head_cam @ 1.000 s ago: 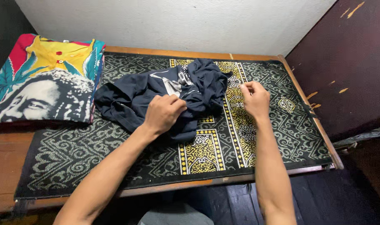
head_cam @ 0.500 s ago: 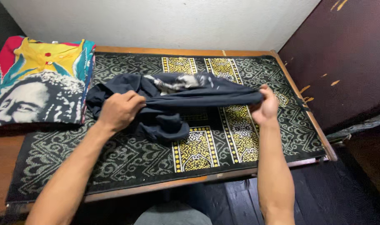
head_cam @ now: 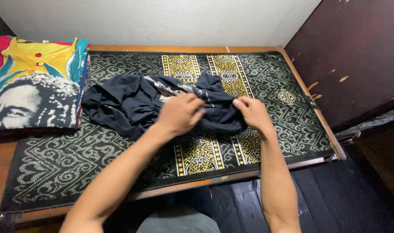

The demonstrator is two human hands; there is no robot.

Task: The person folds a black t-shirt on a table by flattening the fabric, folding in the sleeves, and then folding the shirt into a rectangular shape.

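While we look down at the worktop (head_cam: pixel 171 48):
Garment: a crumpled dark shirt (head_cam: pixel 132 101) lies on a black, yellow and white patterned mat (head_cam: pixel 266 82), near its middle.
Left hand (head_cam: pixel 179 113): our fingers are closed on a bunch of the shirt.
Right hand (head_cam: pixel 251 113): our grip pinches the shirt's right edge.
Far left: a folded colourful shirt (head_cam: pixel 35 82) lies beside the dark one.

Crumpled dark navy garment (head_cam: pixel 132 101), perhaps a shirt, lies mid-mat.
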